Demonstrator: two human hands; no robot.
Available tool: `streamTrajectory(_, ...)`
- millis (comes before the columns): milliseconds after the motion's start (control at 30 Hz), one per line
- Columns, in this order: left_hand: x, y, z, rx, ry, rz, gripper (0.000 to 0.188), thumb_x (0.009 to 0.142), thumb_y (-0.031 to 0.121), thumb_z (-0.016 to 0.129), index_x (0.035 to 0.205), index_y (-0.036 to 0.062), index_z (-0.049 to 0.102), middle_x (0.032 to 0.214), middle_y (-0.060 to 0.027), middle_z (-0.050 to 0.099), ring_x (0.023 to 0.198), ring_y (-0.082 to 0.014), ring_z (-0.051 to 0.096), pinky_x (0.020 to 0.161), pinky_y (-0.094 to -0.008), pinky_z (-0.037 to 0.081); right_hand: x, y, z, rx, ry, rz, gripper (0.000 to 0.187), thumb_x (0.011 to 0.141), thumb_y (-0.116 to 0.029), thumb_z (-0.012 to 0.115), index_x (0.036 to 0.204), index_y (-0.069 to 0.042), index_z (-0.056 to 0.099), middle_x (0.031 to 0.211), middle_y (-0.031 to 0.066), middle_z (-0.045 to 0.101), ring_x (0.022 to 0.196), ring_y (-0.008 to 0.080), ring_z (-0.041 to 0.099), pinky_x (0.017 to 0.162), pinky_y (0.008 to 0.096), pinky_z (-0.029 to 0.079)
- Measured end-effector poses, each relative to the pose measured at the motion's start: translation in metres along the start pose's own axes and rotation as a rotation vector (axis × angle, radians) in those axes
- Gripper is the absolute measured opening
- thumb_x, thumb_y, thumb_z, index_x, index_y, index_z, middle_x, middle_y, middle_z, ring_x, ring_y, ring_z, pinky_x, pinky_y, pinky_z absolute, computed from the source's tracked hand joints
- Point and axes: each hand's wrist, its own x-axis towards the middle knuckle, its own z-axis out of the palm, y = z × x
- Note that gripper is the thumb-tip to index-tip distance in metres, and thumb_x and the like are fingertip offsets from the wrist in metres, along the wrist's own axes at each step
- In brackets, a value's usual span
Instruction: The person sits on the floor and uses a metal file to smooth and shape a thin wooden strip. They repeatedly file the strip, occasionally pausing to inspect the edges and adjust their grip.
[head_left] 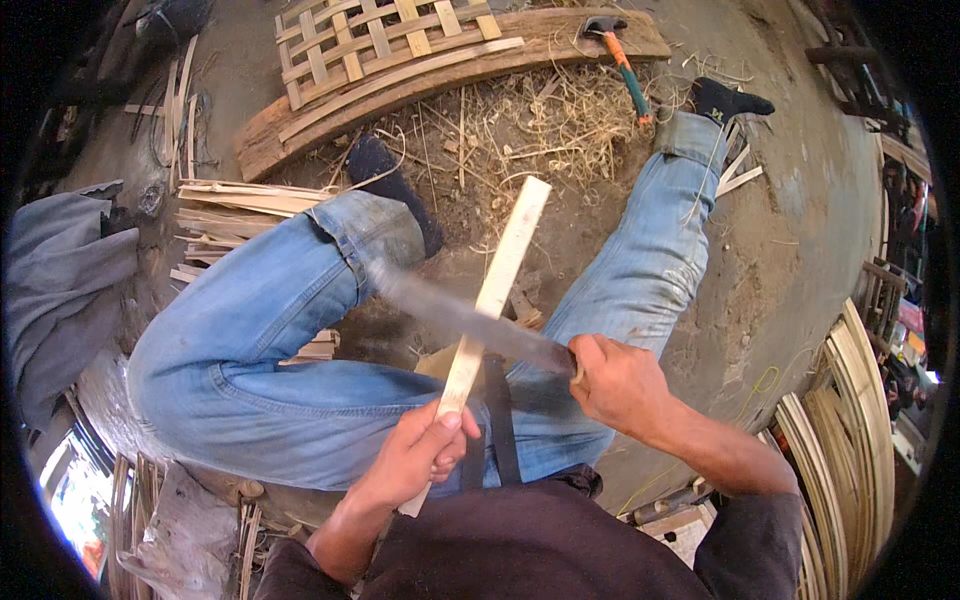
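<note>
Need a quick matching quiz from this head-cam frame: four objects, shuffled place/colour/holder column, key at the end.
1. pale wooden strip
2. hammer
3. cloth
4. long blade

A. partly orange, partly green
B. held in the right hand
C. grey, at the picture's left side
D. held in the left hand

Pairs: 1-D, 2-A, 3-C, 4-B
</note>
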Motion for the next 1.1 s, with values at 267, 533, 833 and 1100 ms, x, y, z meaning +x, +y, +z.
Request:
streamTrajectory(267, -0.011, -0.007, 0.005, 0.008, -0.008, -0.035, 0.027, 0.105, 0.026, 0.039, 0.1, 0.0022, 0.052, 0.065, 0.0039, 0.038, 0.054, -0.0038, 0.03, 0.047, -0.0206, 0.026, 0.014, 0.016, -0.015, 0.087, 0.012, 0.04, 0.024, 0.078, -0.012, 0.064, 0.097, -0.003, 0.054, 0.075, 0.0217, 0.062, 0.069, 0.0419, 0.063, 0.06, 0.0475, 0.051)
streamTrajectory(533, -0.018, -0.016, -0.001, 0.013, -0.046, -0.072, 0.027, 0.105, 0.027, 0.039, 0.102, 0.0027, 0.051, 0.068, 0.0036, 0.037, 0.055, -0.0045, 0.03, 0.047, -0.0216, 0.025, 0.027, 0.045, -0.019, 0.03, 0.098, 0.083, 0.02, 0.079, -0.013, 0.06, 0.094, -0.001, 0.053, 0.072, 0.0203, 0.063, 0.069, 0.04, 0.064, 0.062, 0.049, 0.051)
streamTrajectory(833, -0.007, -0.003, 0.022, 0.41, 0.285, 0.178, 0.039, 0.101, 0.018, 0.044, 0.135, 0.0, 0.04, 0.076, -0.0049, 0.053, 0.058, -0.0117, 0.056, 0.053, -0.027, 0.047, 0.024, 0.042, 0.0, -0.081, 0.18, 0.018, 0.02, 0.078, -0.01, 0.062, 0.097, -0.004, 0.057, 0.076, 0.0206, 0.065, 0.069, 0.0398, 0.065, 0.062, 0.0468, 0.052)
streamTrajectory(1100, 0.008, -0.018, 0.003, 0.738, 0.28, 0.425, 0.044, 0.1, 0.021, 0.045, 0.139, 0.0, 0.043, 0.074, -0.007, 0.05, 0.065, -0.0163, 0.05, 0.058, -0.0314, 0.041, 0.013, 0.002, 0.009, -0.005, 0.125, -0.109, 0.012, 0.078, -0.011, 0.06, 0.089, -0.006, 0.058, 0.07, 0.0148, 0.062, 0.064, 0.034, 0.065, 0.055, 0.0445, 0.052)
